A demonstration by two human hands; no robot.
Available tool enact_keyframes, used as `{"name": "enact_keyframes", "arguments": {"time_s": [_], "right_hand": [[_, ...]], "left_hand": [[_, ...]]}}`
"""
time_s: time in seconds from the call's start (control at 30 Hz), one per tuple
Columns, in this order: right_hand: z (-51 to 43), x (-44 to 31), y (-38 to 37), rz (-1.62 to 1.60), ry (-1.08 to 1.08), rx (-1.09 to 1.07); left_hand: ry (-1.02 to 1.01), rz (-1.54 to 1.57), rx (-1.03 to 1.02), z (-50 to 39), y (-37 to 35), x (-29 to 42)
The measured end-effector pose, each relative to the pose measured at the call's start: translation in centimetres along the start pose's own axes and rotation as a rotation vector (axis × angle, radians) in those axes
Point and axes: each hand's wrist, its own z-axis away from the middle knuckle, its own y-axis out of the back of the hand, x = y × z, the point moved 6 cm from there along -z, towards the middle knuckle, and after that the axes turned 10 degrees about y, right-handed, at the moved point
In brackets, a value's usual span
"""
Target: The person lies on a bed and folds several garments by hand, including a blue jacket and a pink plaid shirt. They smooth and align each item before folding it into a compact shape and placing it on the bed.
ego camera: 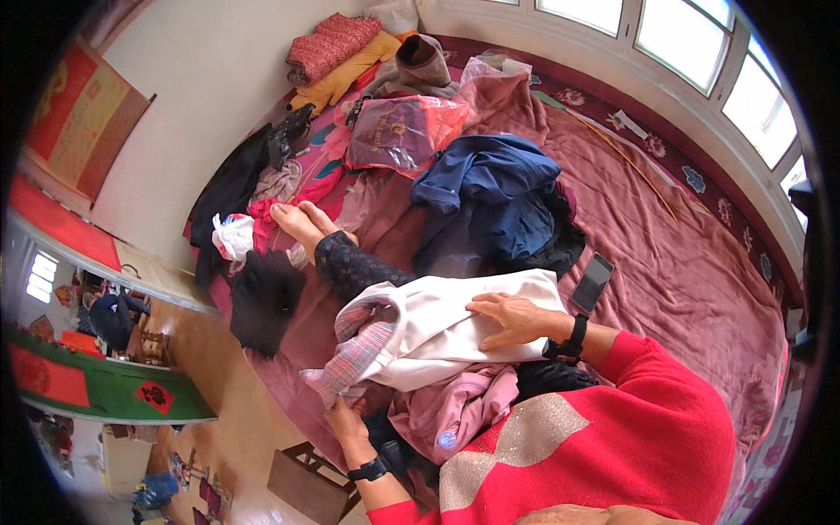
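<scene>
A white garment (453,298) with a striped pink-and-grey collar or lining (367,338) lies across my lap. Its striped corner is pinched between the fingers and thumb of my left hand (348,423). My right hand (515,319) rests on the white fabric with its fingers spread, gripping nothing. Under the white piece, close to my body, a pink garment (456,410) lies bunched up, and some dark cloth (551,380) shows beside it. Beyond my lap sits a heap of navy blue clothing (489,190).
A pink blanket (656,282) covers the bed, with a smartphone (592,282) right of my lap. Ahead lie a packaged item in clear-red plastic (394,134) and a thin stick (623,161). Black cloth (266,298) and a white plastic bag (233,236) are left; a wooden stool (308,476) stands below.
</scene>
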Motion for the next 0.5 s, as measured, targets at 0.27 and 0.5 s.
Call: {"name": "enact_keyframes", "arguments": {"time_s": [0.27, 0.5], "right_hand": [[2.2, 0.9, 1.3, 0.015, -0.03, -0.056], [4.3, 0.2, 0.4, 0.124, -0.094, -0.07]], "left_hand": [[0.081, 0.08, -0.079, 0.8, -0.7, -2.6], [0.265, 0.119, -0.085, -0.4, -0.4, -5.5]]}}
